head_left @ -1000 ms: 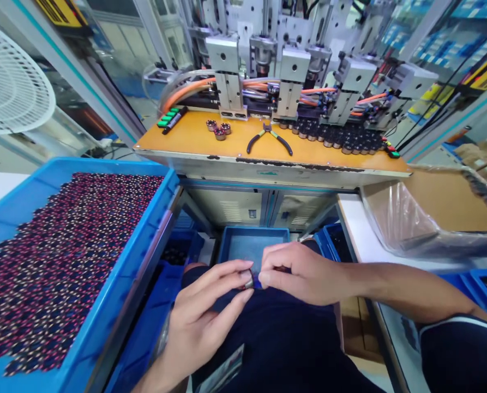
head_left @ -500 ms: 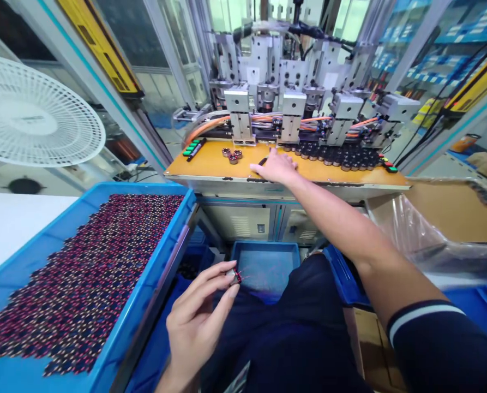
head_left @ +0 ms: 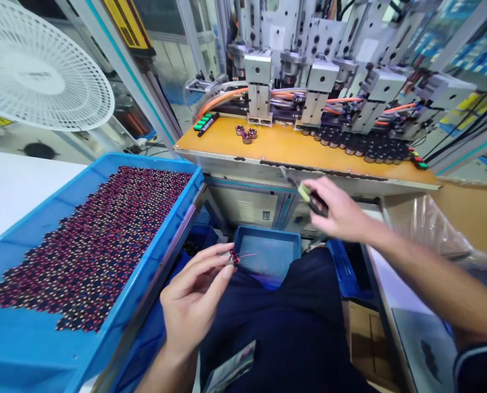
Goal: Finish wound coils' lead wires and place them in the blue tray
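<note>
Between the thumb and fingers of my left hand is a small wound motor stator, with thin pinkish-red wire ends sticking out to the right. My right hand is closed round the green and black handles of wire cutters, raised in front of the bench edge. Their metal tip points up and left, blurred by motion, so whether the jaws are apart I cannot tell. The cutters are apart from the stator. Below both hands sits a shallow blue tray with reddish wire bits in it.
On the left a large blue bin holds rows of similar stators. The orange bench top carries a few stators, marker pens and dark cylindrical parts below the machine. A white fan stands at left.
My right hand has come back from the bench top towards me, now with the wire cutters in it. My left hand still holds the stator, turned slightly. The view has tilted down.
</note>
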Tool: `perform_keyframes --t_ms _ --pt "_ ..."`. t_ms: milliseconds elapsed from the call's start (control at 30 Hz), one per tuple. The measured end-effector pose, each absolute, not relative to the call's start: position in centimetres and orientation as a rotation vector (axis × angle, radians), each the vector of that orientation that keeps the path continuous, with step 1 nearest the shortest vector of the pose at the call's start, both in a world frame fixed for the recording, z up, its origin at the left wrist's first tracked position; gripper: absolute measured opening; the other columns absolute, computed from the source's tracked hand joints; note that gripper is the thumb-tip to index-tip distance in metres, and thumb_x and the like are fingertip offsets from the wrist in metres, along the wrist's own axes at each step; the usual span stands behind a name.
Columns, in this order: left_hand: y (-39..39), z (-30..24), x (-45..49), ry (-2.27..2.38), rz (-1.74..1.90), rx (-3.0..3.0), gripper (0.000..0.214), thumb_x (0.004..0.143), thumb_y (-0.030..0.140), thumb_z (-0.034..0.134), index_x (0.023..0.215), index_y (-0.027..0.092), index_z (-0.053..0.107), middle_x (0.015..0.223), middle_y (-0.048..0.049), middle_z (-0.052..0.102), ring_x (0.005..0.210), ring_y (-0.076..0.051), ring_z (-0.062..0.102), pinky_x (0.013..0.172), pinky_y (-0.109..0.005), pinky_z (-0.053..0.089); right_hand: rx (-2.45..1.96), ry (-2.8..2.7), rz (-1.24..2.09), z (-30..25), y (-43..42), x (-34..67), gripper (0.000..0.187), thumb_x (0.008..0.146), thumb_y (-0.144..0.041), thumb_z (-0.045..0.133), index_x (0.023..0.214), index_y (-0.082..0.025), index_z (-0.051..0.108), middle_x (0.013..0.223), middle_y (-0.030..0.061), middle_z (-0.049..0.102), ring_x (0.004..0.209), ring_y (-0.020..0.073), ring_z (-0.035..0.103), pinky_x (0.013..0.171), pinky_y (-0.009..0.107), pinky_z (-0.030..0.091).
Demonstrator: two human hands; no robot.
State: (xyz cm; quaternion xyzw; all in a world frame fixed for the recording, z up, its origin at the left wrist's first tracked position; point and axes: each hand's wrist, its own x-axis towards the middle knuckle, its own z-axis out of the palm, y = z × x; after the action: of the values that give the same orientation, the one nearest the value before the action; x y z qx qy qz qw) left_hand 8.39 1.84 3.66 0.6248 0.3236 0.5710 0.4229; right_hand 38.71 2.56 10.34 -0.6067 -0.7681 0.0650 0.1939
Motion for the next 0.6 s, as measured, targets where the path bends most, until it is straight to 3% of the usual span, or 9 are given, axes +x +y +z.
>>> perform_keyframes --t_ms 133,233,367,467,600 --pt "2.0 3.7 9.0 0.814 1.422 1.585 0.029 0.083 0.000 0.069 0.101 0.023 0.076 0.112 -0.0045 0.076 0.105 -0.018 0.072 0.079 -0.023 0.064 -1.332 -1.933 0.752 8.2 -5.0 34.4 0.042 0.083 -0.008 0.057 0.122 -0.020 0.048 0.097 0.0037 0.055 0.081 0.0130 0.056 0.074 0.026 0.051" --pt "1.9 3.7 9.3 0.806 1.411 1.586 0.031 0.083 -0.001 0.068 0.102 0.023 0.076 0.114 -0.0037 0.075 0.106 -0.017 0.072 0.080 -0.023 0.063 -1.103 -1.891 0.935 6.7 -7.9 31.8 0.056 0.086 -0.008 0.056 0.138 -0.020 0.040 0.099 0.0049 0.062 0.082 0.0115 0.061 0.078 0.024 0.054" --pt "1.6 3.9 9.6 0.793 1.387 1.611 0.033 0.084 -0.003 0.067 0.103 0.023 0.075 0.115 -0.0034 0.075 0.107 -0.018 0.071 0.082 -0.024 0.063 -0.953 -1.814 1.043 4.6 -8.1 30.6 0.071 0.081 -0.008 0.053 0.149 -0.017 0.033 0.111 0.0102 0.066 0.097 0.0152 0.066 0.091 0.031 0.055" --pt "1.3 4.1 9.6 0.778 1.371 1.627 0.035 0.084 -0.004 0.066 0.104 0.023 0.075 0.116 -0.0028 0.074 0.108 -0.017 0.071 0.084 -0.025 0.063 -0.993 -1.803 1.066 3.7 -7.6 30.6 0.075 0.077 -0.009 0.054 0.150 -0.016 0.035 0.117 0.0112 0.067 0.110 0.0186 0.066 0.107 0.041 0.047" --pt "1.0 4.3 9.5 0.765 1.346 1.661 0.037 0.083 -0.005 0.066 0.105 0.023 0.075 0.116 -0.0015 0.074 0.109 -0.016 0.070 0.089 -0.026 0.061 -1.049 -1.842 1.036 3.7 -7.2 30.5 0.072 0.078 -0.011 0.054 0.148 -0.014 0.039 0.121 0.0124 0.067 0.122 0.0212 0.061 0.119 0.045 0.033"
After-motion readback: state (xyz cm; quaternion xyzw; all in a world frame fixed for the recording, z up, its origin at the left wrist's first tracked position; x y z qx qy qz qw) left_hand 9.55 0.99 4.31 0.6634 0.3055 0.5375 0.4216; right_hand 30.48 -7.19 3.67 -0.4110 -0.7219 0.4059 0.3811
